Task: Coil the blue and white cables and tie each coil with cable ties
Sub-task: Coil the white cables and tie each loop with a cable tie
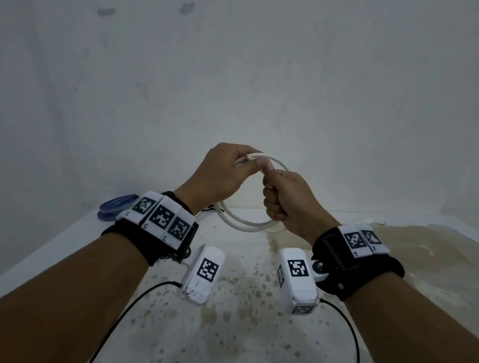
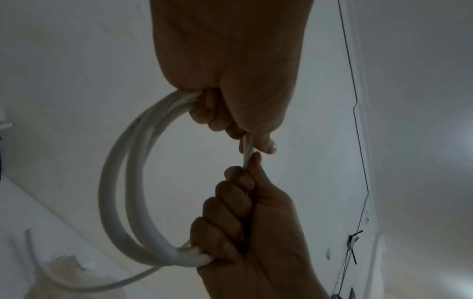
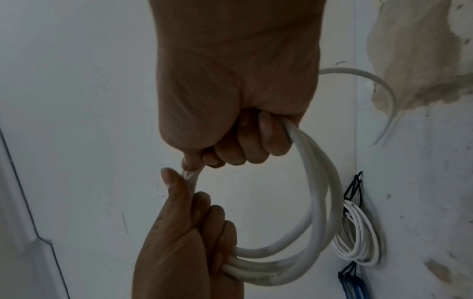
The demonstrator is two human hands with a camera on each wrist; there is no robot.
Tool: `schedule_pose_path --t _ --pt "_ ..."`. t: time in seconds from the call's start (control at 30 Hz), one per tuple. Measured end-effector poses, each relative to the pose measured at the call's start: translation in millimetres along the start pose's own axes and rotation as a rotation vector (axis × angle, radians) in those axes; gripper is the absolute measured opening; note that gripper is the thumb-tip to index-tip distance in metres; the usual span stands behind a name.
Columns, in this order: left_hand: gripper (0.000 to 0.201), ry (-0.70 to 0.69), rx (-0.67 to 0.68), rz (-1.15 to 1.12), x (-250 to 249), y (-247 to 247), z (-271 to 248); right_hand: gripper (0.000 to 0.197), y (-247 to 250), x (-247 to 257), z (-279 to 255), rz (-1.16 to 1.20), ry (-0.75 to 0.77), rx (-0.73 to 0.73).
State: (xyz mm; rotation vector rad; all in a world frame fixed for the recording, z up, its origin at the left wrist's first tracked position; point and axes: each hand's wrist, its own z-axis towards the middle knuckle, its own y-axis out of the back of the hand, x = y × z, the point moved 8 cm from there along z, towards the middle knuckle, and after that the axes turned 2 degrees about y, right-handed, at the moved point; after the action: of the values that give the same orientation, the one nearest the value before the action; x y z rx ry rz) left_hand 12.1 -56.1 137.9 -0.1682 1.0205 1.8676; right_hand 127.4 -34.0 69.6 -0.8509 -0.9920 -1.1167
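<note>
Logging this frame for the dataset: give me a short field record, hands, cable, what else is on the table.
left hand: grips the top of the white coil, end of the cable pinched at the thumb
right hand: fist round the same coil, beside the left hand
white coil: several loops, held up above the table, no tie visible on it
loose tail: one white strand trails down from the coil
blue coil: lies on the table at far left
thin white coil: lies next to black ties
</note>
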Motion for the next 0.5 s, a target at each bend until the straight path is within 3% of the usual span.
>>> schedule_pose_path --t 0.13,0.2,0.27,0.33,0.37,0.4,0.5 --pt "0.022 0.017 -0.071 0.004 8.9 2.5 1.3 0.049 -2.7 1.8 -3.1 -0.042 -0.001 0.008" --pt "0.024 0.042 -0.089 0.001 11.1 5.4 0.9 0.060 3.6 7.2 -3.3 -0.158 0.014 -0.048" --pt "0.024 0.077 -0.105 -0.013 14.8 9.1 1.6 0.061 21.4 25.8 -4.3 -0.458 0.125 -0.253" --pt "0.026 0.077 -0.113 -0.013 14.2 13.7 3.4 0.051 45.9 49.3 -7.0 -0.740 0.234 -0.540" --pt "0.026 0.072 -0.111 -0.009 13.0 15.5 4.5 0.046 53.0 59.2 -6.7 -0.801 0.266 -0.613" --pt "0.026 0.063 -0.107 0.002 11.8 17.3 5.6 0.043 55.3 65.4 -2.3 -0.831 0.289 -0.606" --pt "0.031 0.051 -0.111 0.028 11.2 22.0 8.9 0.034 42.0 71.0 17.7 -0.886 0.315 -0.327"
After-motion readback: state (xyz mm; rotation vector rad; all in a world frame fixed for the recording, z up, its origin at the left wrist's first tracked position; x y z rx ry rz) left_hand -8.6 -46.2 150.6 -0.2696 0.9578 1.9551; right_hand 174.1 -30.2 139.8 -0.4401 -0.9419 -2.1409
